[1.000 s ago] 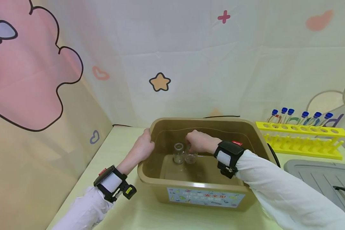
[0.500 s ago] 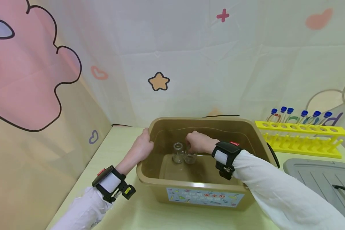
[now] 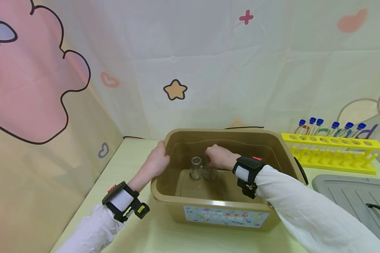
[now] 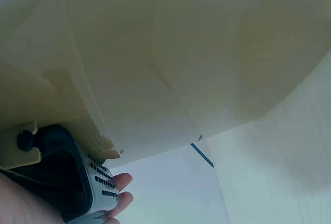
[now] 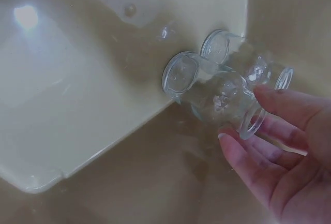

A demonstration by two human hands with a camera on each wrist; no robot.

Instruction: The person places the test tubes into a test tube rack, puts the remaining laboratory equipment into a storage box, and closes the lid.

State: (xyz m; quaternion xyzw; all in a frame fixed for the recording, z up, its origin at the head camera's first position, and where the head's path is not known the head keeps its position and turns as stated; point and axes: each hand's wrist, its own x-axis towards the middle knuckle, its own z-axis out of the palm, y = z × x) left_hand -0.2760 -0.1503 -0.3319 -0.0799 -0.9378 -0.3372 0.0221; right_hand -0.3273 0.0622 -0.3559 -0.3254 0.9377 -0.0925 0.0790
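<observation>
Two clear glass jars stand upright side by side in the brown plastic tub [image 3: 221, 202]. My right hand [image 3: 220, 156] reaches down into the tub over the right-hand glass jar [image 3: 210, 174]. In the right wrist view, the thumb and fingers [image 5: 251, 169] pinch that jar at its neck, just under the rim. The second glass jar [image 5: 242, 53] is close beside it, its mouth near the thumb. My left hand [image 3: 156, 160] grips the tub's left rim. In the left wrist view, a dark casing with a slotted pale side hides most of that hand; a few fingertips [image 4: 123, 200] show.
At the back right stands a yellow test tube rack [image 3: 332, 142] holding several blue-capped tubes. A grey lid [image 3: 345, 193] with a black handle lies right of the tub. A printed cloth [image 3: 209, 88] hangs close behind the table [image 3: 139, 232].
The head view has shifted very slightly. Both hands, the tub and the jars stay in the same places.
</observation>
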